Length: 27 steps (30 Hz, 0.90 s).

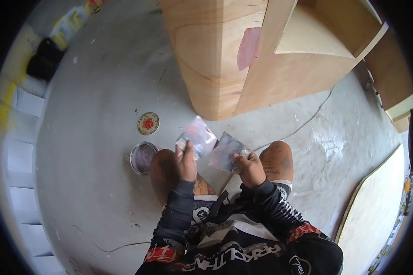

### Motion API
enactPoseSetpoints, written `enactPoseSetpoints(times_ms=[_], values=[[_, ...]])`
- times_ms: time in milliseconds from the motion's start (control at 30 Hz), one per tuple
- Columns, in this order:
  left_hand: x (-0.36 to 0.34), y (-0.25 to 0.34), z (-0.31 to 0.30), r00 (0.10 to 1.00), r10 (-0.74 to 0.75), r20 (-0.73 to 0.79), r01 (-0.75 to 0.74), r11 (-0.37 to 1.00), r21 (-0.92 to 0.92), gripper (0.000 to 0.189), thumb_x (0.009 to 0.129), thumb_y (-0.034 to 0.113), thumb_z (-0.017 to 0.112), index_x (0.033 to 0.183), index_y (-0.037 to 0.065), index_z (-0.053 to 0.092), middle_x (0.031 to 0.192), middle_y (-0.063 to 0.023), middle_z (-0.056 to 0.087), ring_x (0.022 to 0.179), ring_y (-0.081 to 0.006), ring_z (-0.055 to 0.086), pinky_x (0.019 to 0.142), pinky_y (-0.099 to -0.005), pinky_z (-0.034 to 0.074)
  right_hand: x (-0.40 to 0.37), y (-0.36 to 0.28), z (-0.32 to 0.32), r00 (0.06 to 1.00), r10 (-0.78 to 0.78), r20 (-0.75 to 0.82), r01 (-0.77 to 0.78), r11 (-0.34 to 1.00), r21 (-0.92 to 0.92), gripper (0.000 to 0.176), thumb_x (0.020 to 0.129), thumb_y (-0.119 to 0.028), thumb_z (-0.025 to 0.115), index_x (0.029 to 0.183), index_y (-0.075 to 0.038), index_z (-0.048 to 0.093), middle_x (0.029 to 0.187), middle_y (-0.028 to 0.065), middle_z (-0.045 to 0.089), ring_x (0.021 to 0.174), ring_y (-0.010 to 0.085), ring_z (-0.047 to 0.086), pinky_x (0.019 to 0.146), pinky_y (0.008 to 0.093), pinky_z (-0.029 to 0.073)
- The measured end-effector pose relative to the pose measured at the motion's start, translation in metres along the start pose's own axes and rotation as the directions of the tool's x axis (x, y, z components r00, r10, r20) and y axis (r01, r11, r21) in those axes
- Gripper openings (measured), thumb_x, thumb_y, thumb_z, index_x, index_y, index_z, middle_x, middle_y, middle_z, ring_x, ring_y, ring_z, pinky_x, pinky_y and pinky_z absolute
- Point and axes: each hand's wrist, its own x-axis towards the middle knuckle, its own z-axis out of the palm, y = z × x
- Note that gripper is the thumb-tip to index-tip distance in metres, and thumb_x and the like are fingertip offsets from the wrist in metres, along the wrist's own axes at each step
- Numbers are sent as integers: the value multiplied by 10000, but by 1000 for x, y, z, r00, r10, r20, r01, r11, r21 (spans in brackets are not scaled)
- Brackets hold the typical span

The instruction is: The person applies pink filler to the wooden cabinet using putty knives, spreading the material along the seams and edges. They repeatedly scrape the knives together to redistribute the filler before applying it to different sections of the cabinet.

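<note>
The person is crouching on the concrete floor, and both hands are working just above the knees. The left hand is holding a flat metal scraper, its grip clenched on the blade's lower edge with the thumb pressing on top, and the blade is tilting up and away. The right hand is grasping a second scraper the same way. The two blades are sitting just beside each other, though whether they are touching is unclear. An open tin of purplish filler is standing on the floor just beside the left knee, its lid lying near it. A plywood cabinet bearing a pink patch is standing beyond the hands.
</note>
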Motion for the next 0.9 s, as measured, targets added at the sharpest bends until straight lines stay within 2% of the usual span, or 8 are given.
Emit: enactPoseSetpoints(times_ms=[133,200,333,400,500,600,767,900], values=[[-12,9,7,967,21,254,-64,984,165,256,1013,189,496,1169,7,587,1005,-2,612,907,-99,543,851,-284,444,6,-9,6,999,36,25,-36,999,9,204,937,-30,572,1135,20,581,996,66,666,859,150,640,772,306,515],[-3,0,-18,891,-212,402,86,947,308,241,1015,179,489,1160,15,590,914,24,581,836,-89,516,784,-283,446,5,-38,10,1000,12,14,-9,986,-165,191,939,-32,580,1120,28,596,1005,61,664,884,140,635,781,288,509],[-8,-6,-9,874,-155,460,-97,873,479,212,1020,203,484,1082,35,597,790,80,456,707,-38,406,641,-207,366,44,-118,3,917,-397,39,382,847,-371,239,937,-53,603,1167,10,600,1020,5,647,917,91,586,798,251,487],[-1,-20,-15,913,-64,404,-134,886,444,215,1020,201,476,1062,29,597,789,76,469,711,-38,413,641,-213,369,47,-185,35,713,-676,186,648,535,-542,269,940,-12,567,1202,45,572,1029,37,655,974,134,593,853,298,488],[10,-25,-18,960,-54,275,-51,932,360,211,1015,188,477,1044,19,600,802,68,497,729,-41,426,661,-219,380,55,-280,80,202,-777,597,711,-303,-635,292,964,-22,533,1248,43,550,1137,124,656,1112,170,582,953,312,449],[16,-24,-24,965,-112,236,23,937,350,253,1022,188,462,1126,0,596,905,-4,590,829,-81,500,776,-252,418,57,-357,129,8,-590,808,375,-747,-549,463,888,58,508,1327,-83,546,1273,165,593,1147,350,554,998,400,442],[17,-17,-21,968,-63,244,-50,901,431,279,1025,198,465,1169,-5,590,971,-40,636,886,-112,547,832,-275,441,94,-384,148,-72,-494,866,101,-868,-486,560,785,41,538,1317,-129,559,1331,36,568,1128,286,536,952,401,422],[14,-14,-19,968,-74,238,-26,920,392,272,1022,197,469,1169,2,588,986,-46,633,891,-116,544,833,-279,444,122,-351,108,39,-506,861,36,-861,-508,592,803,-2,553,1380,-125,503,1428,27,482,1215,261,493,991,401,406]])
